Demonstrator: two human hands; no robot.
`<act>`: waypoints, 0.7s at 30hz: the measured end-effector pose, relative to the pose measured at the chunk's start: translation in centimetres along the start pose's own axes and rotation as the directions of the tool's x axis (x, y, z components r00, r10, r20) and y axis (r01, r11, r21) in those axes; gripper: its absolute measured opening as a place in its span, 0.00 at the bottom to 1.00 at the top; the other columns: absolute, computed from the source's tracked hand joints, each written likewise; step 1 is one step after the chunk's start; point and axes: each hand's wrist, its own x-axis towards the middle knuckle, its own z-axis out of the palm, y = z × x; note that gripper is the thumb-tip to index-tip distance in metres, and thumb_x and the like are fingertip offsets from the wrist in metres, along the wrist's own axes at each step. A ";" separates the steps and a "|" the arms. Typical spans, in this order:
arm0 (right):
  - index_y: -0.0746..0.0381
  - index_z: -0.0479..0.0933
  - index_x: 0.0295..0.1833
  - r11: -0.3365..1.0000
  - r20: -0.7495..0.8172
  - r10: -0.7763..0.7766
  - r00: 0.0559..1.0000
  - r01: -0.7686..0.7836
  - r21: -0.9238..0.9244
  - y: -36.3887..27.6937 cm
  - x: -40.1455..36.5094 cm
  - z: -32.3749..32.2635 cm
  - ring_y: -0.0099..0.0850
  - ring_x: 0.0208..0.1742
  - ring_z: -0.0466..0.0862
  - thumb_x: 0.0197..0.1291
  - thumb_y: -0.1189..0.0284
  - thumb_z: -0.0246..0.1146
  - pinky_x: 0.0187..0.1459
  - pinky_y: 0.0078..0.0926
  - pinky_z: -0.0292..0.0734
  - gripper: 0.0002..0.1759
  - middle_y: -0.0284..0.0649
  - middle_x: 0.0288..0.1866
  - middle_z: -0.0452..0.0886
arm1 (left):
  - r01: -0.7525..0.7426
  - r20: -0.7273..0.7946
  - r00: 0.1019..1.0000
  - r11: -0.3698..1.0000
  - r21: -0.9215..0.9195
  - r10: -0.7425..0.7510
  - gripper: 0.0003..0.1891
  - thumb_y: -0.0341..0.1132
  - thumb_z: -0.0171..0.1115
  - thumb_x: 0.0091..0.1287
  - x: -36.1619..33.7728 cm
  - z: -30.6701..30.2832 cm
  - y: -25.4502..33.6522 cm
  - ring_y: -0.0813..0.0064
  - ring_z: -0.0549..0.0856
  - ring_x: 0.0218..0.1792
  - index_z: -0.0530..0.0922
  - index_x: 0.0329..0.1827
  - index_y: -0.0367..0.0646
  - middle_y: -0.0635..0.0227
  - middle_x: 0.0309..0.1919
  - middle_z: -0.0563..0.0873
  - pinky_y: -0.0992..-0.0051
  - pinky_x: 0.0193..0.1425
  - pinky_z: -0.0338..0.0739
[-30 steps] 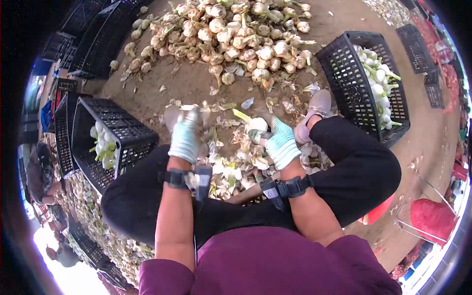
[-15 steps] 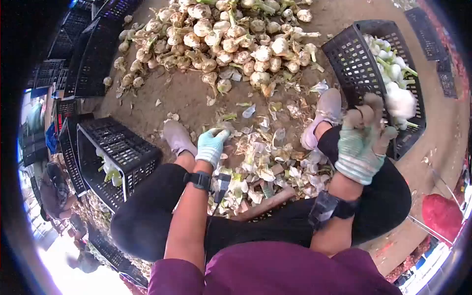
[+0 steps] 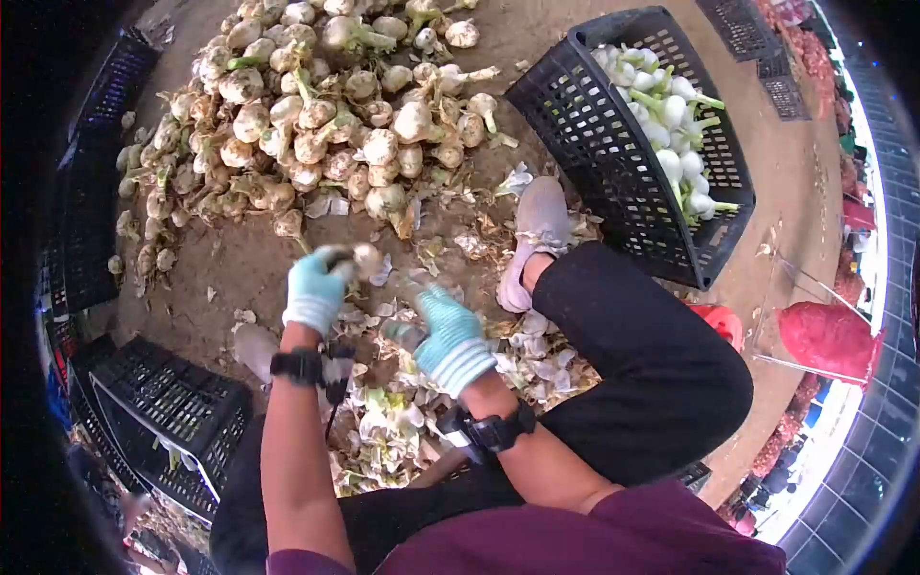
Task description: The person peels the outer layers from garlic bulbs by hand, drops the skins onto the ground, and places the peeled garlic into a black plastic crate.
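My left hand [image 3: 316, 287], in a pale green knitted glove with a white cuff, is closed on a whitish onion-like bulb [image 3: 367, 259]. It is above the ground near the bulb pile [image 3: 316, 125], whose bulbs have dirty skins and cut stems. My right hand [image 3: 441, 333], gloved the same way, is a little to the right with fingers apart and nothing visible in it. Its fingertips are blurred and dirty. Below both hands lie loose papery peelings [image 3: 393, 422]. Clean white bulbs with green stems [image 3: 671, 120] fill part of a tilted black crate [image 3: 613, 144] at right.
Another black crate [image 3: 172, 402] stands at lower left, and stacked dark crates [image 3: 91, 211] line the left edge. My shoe [image 3: 539, 225] is beside the peelings. A red mesh sack [image 3: 829, 337] and a red container [image 3: 721, 324] are on the right.
My right hand has come back from the right crate, where a white bulb was dropping, to near my left hand. My left hand now holds a bulb. The view has swung right.
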 end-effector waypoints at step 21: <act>0.67 0.73 0.40 0.979 0.277 -0.165 0.947 0.191 -0.069 -7.8 -7.1 -1.2 0.47 0.39 0.75 0.53 0.67 0.54 0.41 0.35 0.69 0.15 0.55 0.36 0.75 | -0.235 -0.245 0.957 0.907 -0.351 0.153 0.24 0.29 0.66 0.42 -20.4 -0.3 3.0 0.75 0.78 0.36 0.75 0.46 0.37 0.64 0.35 0.78 0.78 0.41 0.72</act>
